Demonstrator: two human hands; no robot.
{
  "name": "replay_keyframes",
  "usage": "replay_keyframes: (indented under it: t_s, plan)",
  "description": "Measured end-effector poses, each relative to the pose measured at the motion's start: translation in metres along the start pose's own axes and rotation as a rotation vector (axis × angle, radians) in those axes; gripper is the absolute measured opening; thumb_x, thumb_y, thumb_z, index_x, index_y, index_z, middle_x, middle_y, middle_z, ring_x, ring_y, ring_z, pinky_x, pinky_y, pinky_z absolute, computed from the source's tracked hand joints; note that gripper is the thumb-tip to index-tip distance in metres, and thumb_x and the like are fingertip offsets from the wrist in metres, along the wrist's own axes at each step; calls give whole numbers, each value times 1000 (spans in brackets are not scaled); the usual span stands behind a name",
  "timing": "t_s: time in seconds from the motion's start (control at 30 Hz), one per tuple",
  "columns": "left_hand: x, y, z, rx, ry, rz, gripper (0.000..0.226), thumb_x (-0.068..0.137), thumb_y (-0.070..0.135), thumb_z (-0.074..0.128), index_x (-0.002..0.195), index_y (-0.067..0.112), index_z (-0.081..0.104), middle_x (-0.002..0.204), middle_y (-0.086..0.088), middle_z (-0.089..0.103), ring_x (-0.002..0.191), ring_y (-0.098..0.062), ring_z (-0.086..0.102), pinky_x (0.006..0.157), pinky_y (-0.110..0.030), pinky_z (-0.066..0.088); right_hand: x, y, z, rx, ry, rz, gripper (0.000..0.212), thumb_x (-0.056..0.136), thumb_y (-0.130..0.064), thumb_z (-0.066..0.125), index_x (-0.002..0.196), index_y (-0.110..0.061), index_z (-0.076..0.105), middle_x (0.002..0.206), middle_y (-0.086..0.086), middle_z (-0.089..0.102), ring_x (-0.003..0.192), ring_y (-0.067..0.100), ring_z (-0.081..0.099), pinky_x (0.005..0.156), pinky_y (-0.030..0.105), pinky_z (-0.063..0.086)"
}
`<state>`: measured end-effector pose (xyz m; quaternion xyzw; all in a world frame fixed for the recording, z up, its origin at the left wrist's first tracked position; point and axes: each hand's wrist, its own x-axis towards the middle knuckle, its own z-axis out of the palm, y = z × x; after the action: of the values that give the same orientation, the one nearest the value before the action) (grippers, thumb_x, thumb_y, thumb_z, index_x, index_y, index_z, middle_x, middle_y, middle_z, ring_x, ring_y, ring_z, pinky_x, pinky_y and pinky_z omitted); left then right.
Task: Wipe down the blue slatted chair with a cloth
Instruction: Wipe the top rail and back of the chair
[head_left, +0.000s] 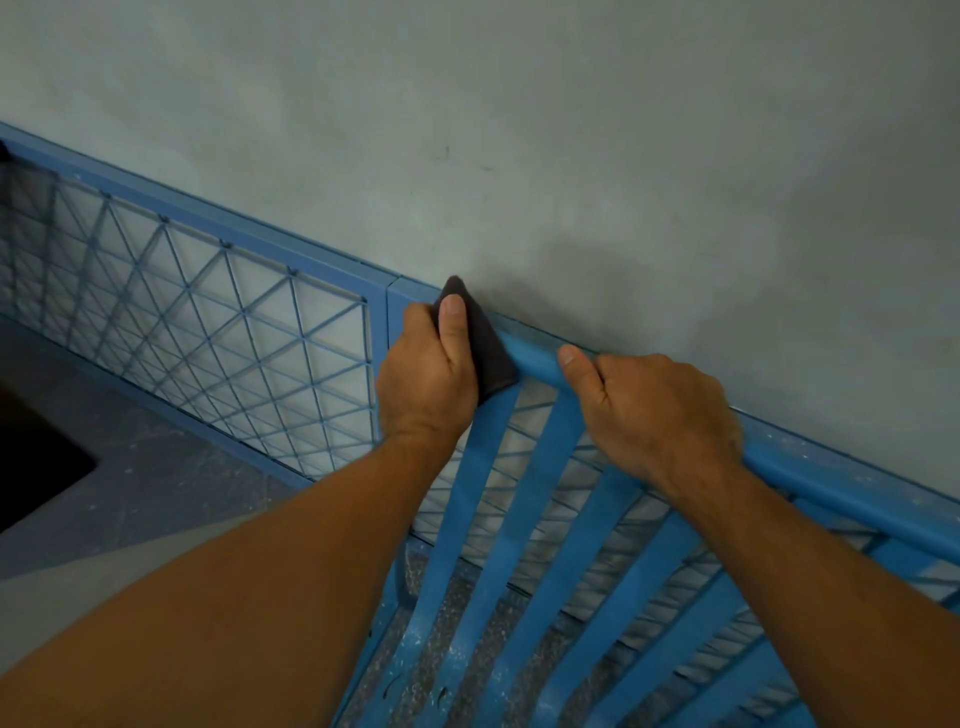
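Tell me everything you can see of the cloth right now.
The cloth is dark grey, soft-looking and folded into a rough triangle. It is draped over the left end of the blue chair's top rail, with one corner poking up against the wall. The left hand presses it to the rail, thumb lying flat on top. The right hand grips the rail beside it without touching it. Its underside is hidden.

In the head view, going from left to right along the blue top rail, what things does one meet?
Wire mesh panel → left hand → dark cloth → bare chair rail → right hand.
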<state>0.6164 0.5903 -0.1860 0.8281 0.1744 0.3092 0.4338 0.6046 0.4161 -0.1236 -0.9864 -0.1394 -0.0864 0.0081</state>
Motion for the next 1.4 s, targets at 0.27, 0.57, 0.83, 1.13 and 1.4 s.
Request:
replay_keyframes:
  t_s: [0.27, 0.57, 0.83, 1.13, 1.4]
  plan:
    - [11, -17, -2, -218, -135, -161, 71, 96, 63, 25, 57, 8, 48, 58, -6, 53, 58, -26, 52, 56, -43, 42, -1, -2, 0, 7, 15, -2, 69, 95, -65, 7, 64, -23, 52, 57, -3, 53, 50, 16, 51, 54, 30, 40]
    - [-22, -39, -7, -17, -151, -56, 65, 85, 76, 19, 99, 21, 50, 83, -2, 60, 78, -26, 60, 69, -45, 53, -1, -2, 1, 3, 29, 15, 71, 95, -66, 8, 63, -21, 53, 56, -1, 55, 49, 18, 51, 51, 29, 40]
    - [-23, -53, -21, 51, -342, 3, 68, 84, 68, 26, 111, 10, 53, 86, -2, 56, 79, -22, 55, 65, -31, 42, 0, 0, 5, -48, 27, 6, 73, 94, -66, 6, 69, -22, 58, 59, -2, 56, 51, 17, 49, 50, 29, 29]
    - [-43, -74, -20, 81, -343, -24, 59, 86, 73, 24, 105, 21, 45, 85, -2, 59, 78, -24, 61, 65, -41, 53, 0, -2, 7, -70, 68, 23, 73, 94, -66, 7, 67, -22, 57, 58, -1, 53, 49, 16, 45, 51, 30, 28]
    - [-65, -79, -25, 258, -345, -111, 43, 93, 55, 43, 106, 14, 40, 93, -9, 63, 86, -33, 63, 72, -47, 54, -2, -3, 5, -64, 51, 33, 72, 95, -65, 7, 70, -21, 58, 59, -1, 54, 50, 17, 47, 53, 30, 32]
